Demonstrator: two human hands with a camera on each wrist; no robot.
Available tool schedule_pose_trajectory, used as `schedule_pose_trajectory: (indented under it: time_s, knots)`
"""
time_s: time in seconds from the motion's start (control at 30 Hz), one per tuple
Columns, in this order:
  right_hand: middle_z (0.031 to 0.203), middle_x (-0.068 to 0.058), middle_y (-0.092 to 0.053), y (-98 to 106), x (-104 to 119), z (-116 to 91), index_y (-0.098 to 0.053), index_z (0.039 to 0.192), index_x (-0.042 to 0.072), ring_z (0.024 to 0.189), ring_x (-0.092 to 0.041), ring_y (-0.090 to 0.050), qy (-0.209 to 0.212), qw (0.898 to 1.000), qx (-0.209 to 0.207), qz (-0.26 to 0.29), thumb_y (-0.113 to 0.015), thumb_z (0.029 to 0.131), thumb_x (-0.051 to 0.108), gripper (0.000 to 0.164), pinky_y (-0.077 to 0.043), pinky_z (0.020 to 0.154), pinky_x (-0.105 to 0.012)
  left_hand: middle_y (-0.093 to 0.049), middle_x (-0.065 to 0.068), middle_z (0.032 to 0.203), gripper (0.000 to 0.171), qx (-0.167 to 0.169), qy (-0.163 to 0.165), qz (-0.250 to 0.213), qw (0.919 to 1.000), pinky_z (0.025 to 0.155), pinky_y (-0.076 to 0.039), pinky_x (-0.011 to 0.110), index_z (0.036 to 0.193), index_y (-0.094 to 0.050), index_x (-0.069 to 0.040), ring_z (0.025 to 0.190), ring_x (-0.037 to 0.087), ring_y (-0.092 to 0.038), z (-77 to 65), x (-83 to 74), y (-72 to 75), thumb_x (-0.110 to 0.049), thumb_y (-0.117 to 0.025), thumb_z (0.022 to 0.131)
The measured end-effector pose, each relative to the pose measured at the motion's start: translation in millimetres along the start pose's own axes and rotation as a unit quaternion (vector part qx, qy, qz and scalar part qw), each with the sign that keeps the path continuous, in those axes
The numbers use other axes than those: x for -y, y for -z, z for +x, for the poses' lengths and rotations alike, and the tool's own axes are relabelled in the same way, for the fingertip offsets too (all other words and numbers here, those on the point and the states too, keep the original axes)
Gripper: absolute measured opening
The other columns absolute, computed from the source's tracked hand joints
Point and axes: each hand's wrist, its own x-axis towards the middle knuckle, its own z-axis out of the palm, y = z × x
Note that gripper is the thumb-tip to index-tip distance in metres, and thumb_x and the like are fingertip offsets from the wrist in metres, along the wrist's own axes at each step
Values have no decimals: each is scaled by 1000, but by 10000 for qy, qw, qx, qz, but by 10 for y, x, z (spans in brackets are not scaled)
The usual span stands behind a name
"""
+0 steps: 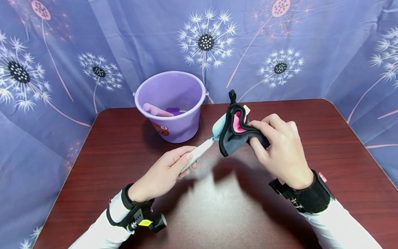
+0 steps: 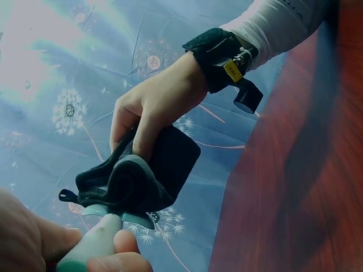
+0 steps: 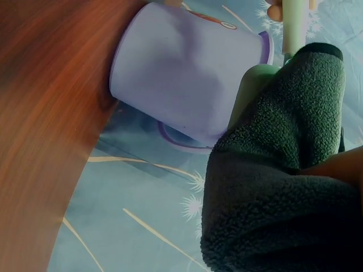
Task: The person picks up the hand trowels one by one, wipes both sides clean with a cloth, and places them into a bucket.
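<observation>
My left hand (image 1: 164, 171) grips the white handle of a small shovel (image 1: 202, 149), which slants up to the right. Its light blue blade lies partly behind a dark grey cloth (image 1: 231, 141) with black edging, a hanging loop and a pink inner side. My right hand (image 1: 281, 148) pinches the folded cloth between thumb and fingers, above the table. In the left wrist view the cloth (image 2: 136, 175) bunches over the blade and hides most of it. From the right wrist, the fleecy cloth (image 3: 272, 204) covers the lower part of the blade (image 3: 252, 85).
A purple bucket (image 1: 189, 126) stands at the back of the dark red-brown table (image 1: 115, 145), left of the cloth. Inside it lie pink-handled things (image 1: 158, 111) and a purple piece (image 1: 174, 110). A blue curtain (image 1: 149, 34) with dandelion prints hangs behind and around the table.
</observation>
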Motion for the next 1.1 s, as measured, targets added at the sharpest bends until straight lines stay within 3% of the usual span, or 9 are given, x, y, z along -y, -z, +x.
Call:
schedule_pose_trajectory:
  time_s: [0.17,0.37,0.7,0.9,1.1]
  knots:
    - [92,-9,-62,-31,22,7,-78,111,2,80,-28,-57,387,9992,-71,-21,-56,95,20,33,-29,70,-48,-50,7,75,23,61,107,-231,9997,55,-33,25,116,-64,-9,62,15,-42,1,3,1,-18,-43,116]
    - [92,-12,-62,-44,54,13,-78,110,3,78,-32,-56,651,9977,-137,-104,-53,95,20,34,-29,70,-50,-51,12,88,25,140,348,-871,9955,58,-34,24,121,-61,-3,66,15,-41,-6,-6,-6,-19,-42,116]
    - [93,-12,-61,-56,102,12,-78,110,4,77,-36,-54,1122,9929,-114,-380,-55,94,19,32,-30,69,-54,-48,9,81,19,173,269,-601,9977,59,-34,24,119,-63,-8,63,15,-39,-8,-9,-2,-19,-49,115]
    - [89,-12,-60,-81,144,27,-78,107,5,74,-36,-51,1397,9889,-251,-430,-55,93,14,28,-30,67,-55,-42,6,75,20,210,355,-908,9950,53,-28,24,111,-61,-6,60,13,-36,4,-12,-1,-20,-48,115]
    - [90,-12,-61,-104,181,36,-77,107,7,74,-38,-50,1651,9841,-289,-582,-55,96,12,26,-31,67,-56,-43,7,78,21,221,344,-1166,9923,52,-28,23,117,-61,-4,60,12,-35,7,-16,11,-18,-45,115]
